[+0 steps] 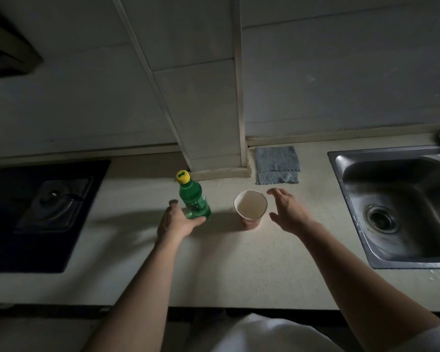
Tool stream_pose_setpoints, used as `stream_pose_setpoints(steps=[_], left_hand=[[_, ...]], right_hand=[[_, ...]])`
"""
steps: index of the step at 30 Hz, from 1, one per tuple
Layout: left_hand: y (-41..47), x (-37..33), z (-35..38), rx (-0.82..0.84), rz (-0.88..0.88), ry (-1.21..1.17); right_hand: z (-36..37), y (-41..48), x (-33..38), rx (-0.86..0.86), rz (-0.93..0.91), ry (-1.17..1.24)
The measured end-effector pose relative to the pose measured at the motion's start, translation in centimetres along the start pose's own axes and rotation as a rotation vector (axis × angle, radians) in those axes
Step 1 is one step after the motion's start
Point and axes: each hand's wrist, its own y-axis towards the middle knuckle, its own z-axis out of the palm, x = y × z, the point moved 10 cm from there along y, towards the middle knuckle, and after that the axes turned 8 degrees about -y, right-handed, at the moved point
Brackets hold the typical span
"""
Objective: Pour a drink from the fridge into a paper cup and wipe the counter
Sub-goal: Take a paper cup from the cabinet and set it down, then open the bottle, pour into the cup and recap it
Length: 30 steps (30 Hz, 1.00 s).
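A green plastic bottle [194, 199] with a yellow cap stands upright on the pale counter [239, 262]. My left hand [175, 219] curls around the bottle's base, thumb in front and fingers behind it. To its right stands a paper cup [250, 208], upright, and I see no liquid in it. My right hand [287, 210] hovers just right of the cup with fingers spread, not touching it. A folded blue-grey cloth [277, 165] lies flat against the wall behind the cup.
A steel sink [361, 199] with a drain fills the right side, a tap base at its far corner. A black gas hob [48, 207] sits on the left. A tiled column [214, 123] juts out from the wall behind the bottle.
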Motion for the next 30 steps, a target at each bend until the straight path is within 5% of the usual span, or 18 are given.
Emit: stream_pose_setpoints(steps=[6,17,21,30], left_hand=[[0.1,-3.6,-0.9,-0.093,0.159,-0.441],[1.3,-0.9,1.0,-0.100,0.080,-0.558],[-0.4,-1.0,-0.2,-0.222,0.070,-0.538],[-6.6,-4.7,-3.8,-0.225,0.443,-0.656]], right_hand=[[-0.2,-0.2,0.8,-0.014,0.001,-0.005],[-1.1,-1.3,0.6,-0.051,0.017,0.030],[-1.1,-1.8,0.3,-0.050,0.038,0.052],[-4.0,-2.3,0.6,-0.164,0.012,0.114]])
